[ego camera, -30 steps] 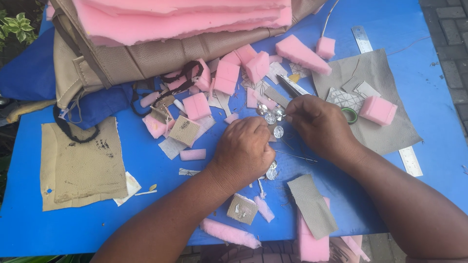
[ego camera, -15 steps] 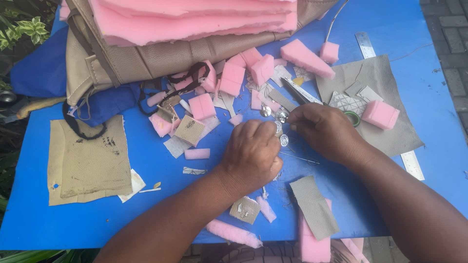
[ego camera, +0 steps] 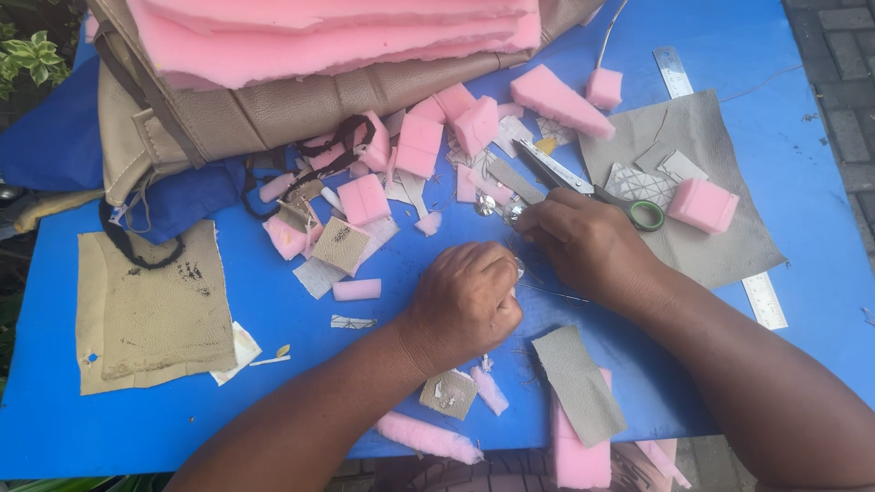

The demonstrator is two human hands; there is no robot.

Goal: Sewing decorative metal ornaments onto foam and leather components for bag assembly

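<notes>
My left hand (ego camera: 467, 301) rests knuckles-up on the blue table (ego camera: 802, 128), curled into a fist. What is inside the fist is hidden. My right hand (ego camera: 583, 241) lies just beyond it, fingertips pinched at small silver metal pieces (ego camera: 488, 206). A thin wire (ego camera: 551, 293) lies on the table between the two hands. Scissors with a green handle (ego camera: 643, 214) lie just behind my right hand, touching a grey leather sheet (ego camera: 720, 246).
Pink foam blocks (ego camera: 419, 146) and leather scraps (ego camera: 342, 244) are scattered behind the hands. A tan bag stuffed with pink foam sheets (ego camera: 301, 55) fills the far left. A tan sheet (ego camera: 150, 310) lies left, a metal ruler (ego camera: 764, 301) right, and a grey strip (ego camera: 579, 383) near the front edge.
Both hands stay close together over the same spot. My right fingertips have edged slightly left toward the silver pieces, and the view has shifted a little.
</notes>
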